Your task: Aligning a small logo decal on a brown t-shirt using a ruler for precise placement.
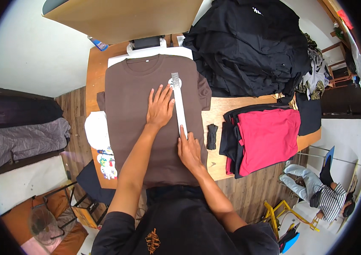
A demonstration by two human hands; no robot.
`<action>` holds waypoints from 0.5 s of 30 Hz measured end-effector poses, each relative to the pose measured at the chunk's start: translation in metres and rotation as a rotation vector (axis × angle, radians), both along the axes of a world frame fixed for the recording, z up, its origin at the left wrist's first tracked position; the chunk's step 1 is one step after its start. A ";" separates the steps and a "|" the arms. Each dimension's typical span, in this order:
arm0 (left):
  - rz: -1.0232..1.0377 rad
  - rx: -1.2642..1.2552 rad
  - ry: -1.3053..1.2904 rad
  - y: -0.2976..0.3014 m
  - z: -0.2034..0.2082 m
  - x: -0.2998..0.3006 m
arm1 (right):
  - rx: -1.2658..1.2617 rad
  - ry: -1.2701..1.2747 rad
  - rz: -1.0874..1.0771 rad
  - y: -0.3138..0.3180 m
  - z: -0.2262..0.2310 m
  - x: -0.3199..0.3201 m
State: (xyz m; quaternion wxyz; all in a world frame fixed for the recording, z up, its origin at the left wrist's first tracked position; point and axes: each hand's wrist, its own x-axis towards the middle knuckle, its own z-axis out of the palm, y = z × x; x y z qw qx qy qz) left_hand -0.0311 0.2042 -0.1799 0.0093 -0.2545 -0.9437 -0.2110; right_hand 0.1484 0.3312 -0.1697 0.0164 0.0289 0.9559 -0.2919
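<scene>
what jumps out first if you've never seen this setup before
The brown t-shirt spread flat down the middle of the wooden table draws the eye first. The left hand lies flat on it, and the right hand presses the near end of a long pale ruler laid along the shirt. Behind, to the right, rises a big heap of black garments, with a folded red shirt nearer on the right.

T-shirt [138, 127] spread flat over surface [218, 110], left half, collar at far edge | ruler [179, 104] on T-shirt, right of its middle, running near-to-far | folded garments [265, 138] at right edge | clothes heap [248, 46] at far right corner | small roll [212, 136] between T-shirt and folded garments
</scene>
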 end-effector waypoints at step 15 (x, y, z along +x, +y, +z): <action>0.018 0.015 -0.025 0.000 0.003 0.001 | 0.064 0.052 0.063 0.001 -0.009 0.002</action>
